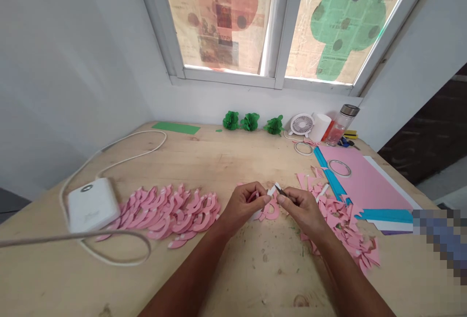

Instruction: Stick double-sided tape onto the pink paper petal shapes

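Note:
My left hand [245, 204] is closed in a pinch on a curved pink paper piece [270, 208] with a small white strip [272, 190] at its top. My right hand [301, 206] is pinched too, its fingertips on a thin dark tool or strip end [281, 190] that meets the white strip. Both hands hover just above the wooden table [233, 273] at its middle. A row of several finished pink curved pieces [171, 210] lies to the left. Pink paper scraps [346, 224] are heaped to the right.
A white power bank [93, 203] with a looping cable [109, 254] sits at left. Pink, blue and white paper sheets [361, 181], tape rolls [339, 167], a small fan [302, 125], a jar [341, 125], green paper balls [250, 121] and a green sheet [175, 128] line the back.

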A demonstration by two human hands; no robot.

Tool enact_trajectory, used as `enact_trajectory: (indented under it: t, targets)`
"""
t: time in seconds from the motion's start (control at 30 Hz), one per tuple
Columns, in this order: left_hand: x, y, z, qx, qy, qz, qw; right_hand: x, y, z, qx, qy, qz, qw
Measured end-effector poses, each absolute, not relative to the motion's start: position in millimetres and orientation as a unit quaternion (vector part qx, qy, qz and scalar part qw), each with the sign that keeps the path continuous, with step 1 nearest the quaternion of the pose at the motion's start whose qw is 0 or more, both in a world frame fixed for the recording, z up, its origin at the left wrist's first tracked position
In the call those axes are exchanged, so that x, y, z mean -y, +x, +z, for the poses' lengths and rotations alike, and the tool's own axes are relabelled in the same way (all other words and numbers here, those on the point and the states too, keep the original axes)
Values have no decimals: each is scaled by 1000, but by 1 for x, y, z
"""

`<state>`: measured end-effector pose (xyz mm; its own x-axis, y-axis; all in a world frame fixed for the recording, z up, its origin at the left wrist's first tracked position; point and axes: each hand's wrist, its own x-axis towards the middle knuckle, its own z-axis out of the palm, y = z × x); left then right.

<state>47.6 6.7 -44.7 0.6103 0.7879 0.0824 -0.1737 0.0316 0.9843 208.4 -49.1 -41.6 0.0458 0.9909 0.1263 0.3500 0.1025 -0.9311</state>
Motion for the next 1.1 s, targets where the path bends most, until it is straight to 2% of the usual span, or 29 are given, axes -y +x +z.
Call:
enact_trajectory:
  t: [0.53,0.87,1.1]
  targets:
    - [-8,48,-46,-270,592,362,668,50,205,-45,609,-635,231,415]
    - [-9,47,-45,-268,550,352,708,50,203,-48,606,-648,209,411]
    - [-7,47,-46,-270,551,334,715,46,213,-47,562,-664,184,457]
